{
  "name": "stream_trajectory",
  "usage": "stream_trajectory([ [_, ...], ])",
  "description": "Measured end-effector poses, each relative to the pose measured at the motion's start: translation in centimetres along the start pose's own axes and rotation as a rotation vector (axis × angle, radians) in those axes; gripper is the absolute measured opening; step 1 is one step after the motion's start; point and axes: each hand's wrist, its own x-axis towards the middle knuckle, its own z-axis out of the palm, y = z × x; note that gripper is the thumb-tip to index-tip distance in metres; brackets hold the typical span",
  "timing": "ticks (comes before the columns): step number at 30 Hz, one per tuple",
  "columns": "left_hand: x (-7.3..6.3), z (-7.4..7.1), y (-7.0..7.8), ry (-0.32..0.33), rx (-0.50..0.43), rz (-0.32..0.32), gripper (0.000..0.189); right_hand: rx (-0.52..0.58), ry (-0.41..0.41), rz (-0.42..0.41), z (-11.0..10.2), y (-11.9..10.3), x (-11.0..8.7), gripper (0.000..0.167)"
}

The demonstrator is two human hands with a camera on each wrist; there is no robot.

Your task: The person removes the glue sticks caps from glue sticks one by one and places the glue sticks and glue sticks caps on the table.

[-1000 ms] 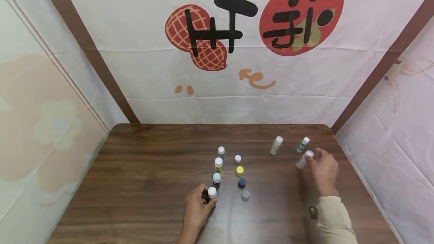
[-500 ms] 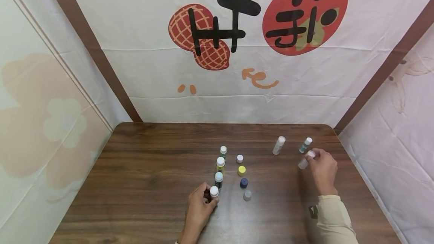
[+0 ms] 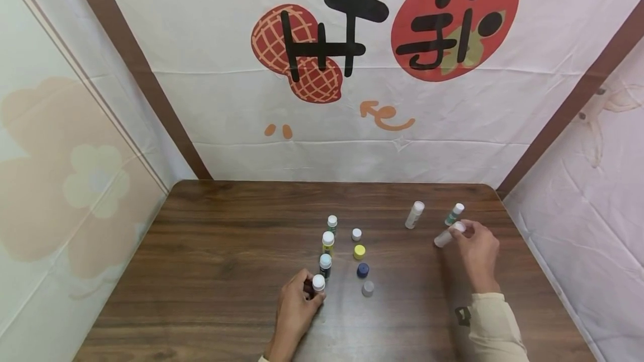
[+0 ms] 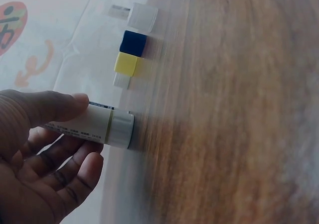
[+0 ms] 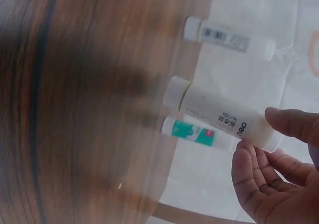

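Observation:
My left hand (image 3: 297,306) holds a white glue stick (image 4: 94,127) upright at the near end of a row; its lower end is at the tabletop. Beyond it in that row stand a dark-labelled glue stick (image 3: 325,267), a yellow-labelled one (image 3: 328,243) and a green-labelled one (image 3: 332,225). At the right, my right hand (image 3: 479,253) pinches the top of a white deli glue stick (image 5: 209,109), which leans with its lower end to the left. Whether that end touches the table I cannot tell. Close behind it stands a teal-labelled glue stick (image 5: 192,133).
To the right of the row, a white cap (image 3: 356,234), a yellow cap (image 3: 359,252), a dark blue cap (image 3: 363,270) and a clear cap (image 3: 368,289) form a second line. Another white glue stick (image 3: 415,215) stands toward the back right of the wooden table (image 3: 226,250).
The glue stick in my right hand has tilted further, its lower end swinging left. My left hand stays put on its glue stick. The head view has shifted slightly.

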Motion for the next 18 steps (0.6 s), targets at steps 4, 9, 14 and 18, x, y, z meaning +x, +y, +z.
stream_trajectory([
  [4,-0.1,0.0,-0.1,0.006,0.012,0.005,0.034,0.084,-0.007,0.002,-0.1,-1.2,-0.9,0.038],
  [9,-0.1,0.0,0.0,0.004,0.019,-0.003,0.034,0.237,-0.048,0.044,0.0,-2.9,-2.3,0.04],
  [14,0.0,-0.1,0.1,0.004,0.029,0.002,0.035,0.393,-0.06,0.054,-0.1,-4.8,-3.2,0.037],
  [18,0.0,0.0,0.0,0.01,0.028,0.024,0.036,0.469,-0.076,0.053,-0.3,-6.2,-4.0,0.037],
])
